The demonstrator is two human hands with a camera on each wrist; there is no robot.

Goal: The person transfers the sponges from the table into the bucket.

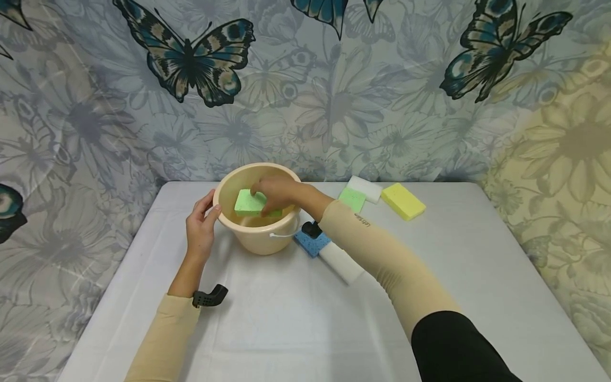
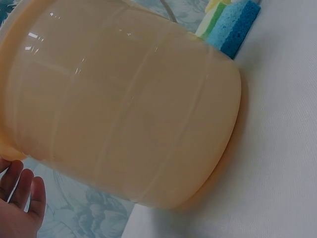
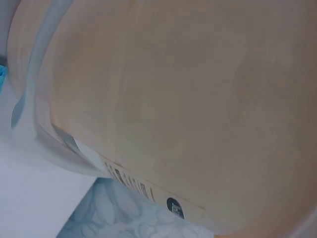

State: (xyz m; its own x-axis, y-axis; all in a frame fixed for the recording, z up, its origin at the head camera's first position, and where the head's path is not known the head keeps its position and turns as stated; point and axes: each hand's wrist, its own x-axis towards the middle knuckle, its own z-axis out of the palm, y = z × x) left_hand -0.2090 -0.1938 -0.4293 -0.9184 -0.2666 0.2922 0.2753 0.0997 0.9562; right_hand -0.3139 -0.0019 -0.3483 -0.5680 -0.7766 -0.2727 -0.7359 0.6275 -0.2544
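A cream plastic bucket [image 1: 260, 241] stands near the table's back edge. At its left rim my left hand [image 1: 199, 225] holds on, thumb in front and fingers behind. The left wrist view shows those fingers [image 2: 22, 188] bent beside the bucket's wall [image 2: 124, 99]. My right hand [image 1: 277, 192] reaches over the far right side into the bucket and grips a light green sponge [image 1: 249, 203] just below the rim. Part of the sponge is hidden behind the fingers. In the right wrist view only the bucket's inner wall [image 3: 173, 99] and a label [image 3: 133, 181] show.
Right of the bucket lie a blue sponge [image 1: 312, 244] and a white sponge [image 1: 341, 262], partly under my right forearm. Farther back are another green sponge [image 1: 352, 199], a white one [image 1: 365, 188] and a yellow one [image 1: 403, 201]. A white handle [image 1: 284, 234] hangs on the bucket.
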